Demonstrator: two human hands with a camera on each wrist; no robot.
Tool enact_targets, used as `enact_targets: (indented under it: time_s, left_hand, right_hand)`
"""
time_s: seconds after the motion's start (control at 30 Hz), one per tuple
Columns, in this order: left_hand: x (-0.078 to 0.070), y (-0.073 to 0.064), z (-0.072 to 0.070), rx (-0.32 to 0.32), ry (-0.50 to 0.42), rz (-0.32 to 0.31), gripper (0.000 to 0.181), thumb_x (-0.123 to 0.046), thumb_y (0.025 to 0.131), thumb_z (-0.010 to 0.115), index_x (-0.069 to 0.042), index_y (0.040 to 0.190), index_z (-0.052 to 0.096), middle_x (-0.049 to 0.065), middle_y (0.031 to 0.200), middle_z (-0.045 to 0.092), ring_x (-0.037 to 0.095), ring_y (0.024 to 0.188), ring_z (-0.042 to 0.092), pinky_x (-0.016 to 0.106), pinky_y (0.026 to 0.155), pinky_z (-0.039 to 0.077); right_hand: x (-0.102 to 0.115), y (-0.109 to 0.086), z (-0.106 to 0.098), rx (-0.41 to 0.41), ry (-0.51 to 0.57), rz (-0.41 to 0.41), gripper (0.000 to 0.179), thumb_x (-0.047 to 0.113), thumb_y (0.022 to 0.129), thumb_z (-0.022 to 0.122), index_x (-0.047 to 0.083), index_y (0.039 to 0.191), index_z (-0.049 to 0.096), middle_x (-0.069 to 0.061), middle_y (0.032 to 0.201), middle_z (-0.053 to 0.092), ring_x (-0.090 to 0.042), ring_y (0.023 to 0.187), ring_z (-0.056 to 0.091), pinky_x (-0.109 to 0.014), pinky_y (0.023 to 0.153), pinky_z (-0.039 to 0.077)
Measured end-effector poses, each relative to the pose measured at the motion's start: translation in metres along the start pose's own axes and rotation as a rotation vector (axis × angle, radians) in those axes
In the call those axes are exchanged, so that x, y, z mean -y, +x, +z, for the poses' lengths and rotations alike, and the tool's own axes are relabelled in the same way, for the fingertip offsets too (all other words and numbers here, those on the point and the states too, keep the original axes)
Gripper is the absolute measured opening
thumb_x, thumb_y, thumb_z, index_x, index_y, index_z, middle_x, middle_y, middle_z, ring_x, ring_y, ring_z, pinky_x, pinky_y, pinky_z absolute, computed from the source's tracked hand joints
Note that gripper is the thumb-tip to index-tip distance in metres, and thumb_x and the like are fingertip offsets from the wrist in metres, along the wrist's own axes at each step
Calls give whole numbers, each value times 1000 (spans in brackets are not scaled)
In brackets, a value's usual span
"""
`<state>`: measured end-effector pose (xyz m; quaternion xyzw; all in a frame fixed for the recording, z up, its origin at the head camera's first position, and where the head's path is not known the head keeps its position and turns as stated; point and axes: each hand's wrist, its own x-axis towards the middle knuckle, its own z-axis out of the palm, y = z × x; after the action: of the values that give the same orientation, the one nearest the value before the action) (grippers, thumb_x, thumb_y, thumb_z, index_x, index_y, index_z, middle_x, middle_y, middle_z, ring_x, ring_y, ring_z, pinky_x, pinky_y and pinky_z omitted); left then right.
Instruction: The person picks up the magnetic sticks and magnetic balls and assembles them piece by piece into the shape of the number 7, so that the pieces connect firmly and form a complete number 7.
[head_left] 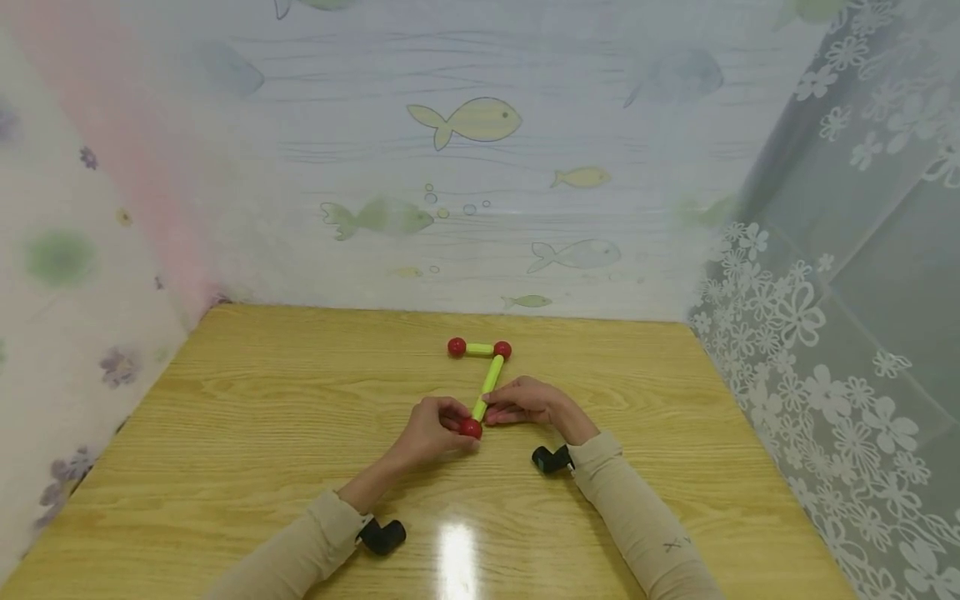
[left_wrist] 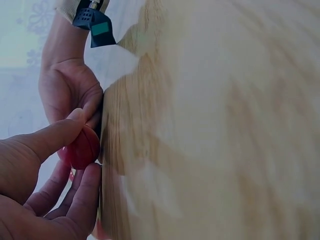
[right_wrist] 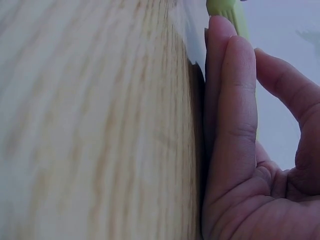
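Note:
My left hand (head_left: 429,429) holds a red ball (head_left: 471,429) between thumb and fingertips, low over the wooden table. The left wrist view shows the same ball (left_wrist: 86,148) pinched. A long yellow-green rod (head_left: 492,373) runs from that ball away from me to a second red ball (head_left: 502,350). From the right, my right hand (head_left: 531,402) pinches the rod near its closer end, its lower fingers along the tabletop. Part of the rod (right_wrist: 226,7) shows past those fingertips in the right wrist view. A shorter yellow-green rod (head_left: 479,349) joins the second ball to a third red ball (head_left: 457,347) on its left.
The wooden table (head_left: 262,400) runs back to a curtain (head_left: 360,150) printed with fish. Patterned sheets hang along both sides, the right one with white flowers (head_left: 798,321). Small black devices (head_left: 382,537) are strapped at both wrists.

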<state>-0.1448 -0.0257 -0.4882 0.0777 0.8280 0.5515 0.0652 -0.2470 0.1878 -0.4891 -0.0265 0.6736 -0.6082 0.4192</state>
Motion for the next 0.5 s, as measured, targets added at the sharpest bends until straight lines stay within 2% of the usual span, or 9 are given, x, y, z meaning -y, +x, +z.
enact_targets:
  time_s: [0.5]
  left_hand:
    - [-1, 0, 3, -17, -4, -11, 34, -7, 77, 92, 2, 103, 72, 10, 96, 75, 15, 83, 70, 30, 78, 60]
  right_hand:
    - [-1, -1, 0, 16, 10, -10, 19, 12, 103, 64, 2, 95, 77, -5, 80, 78, -8, 74, 75, -19, 71, 61]
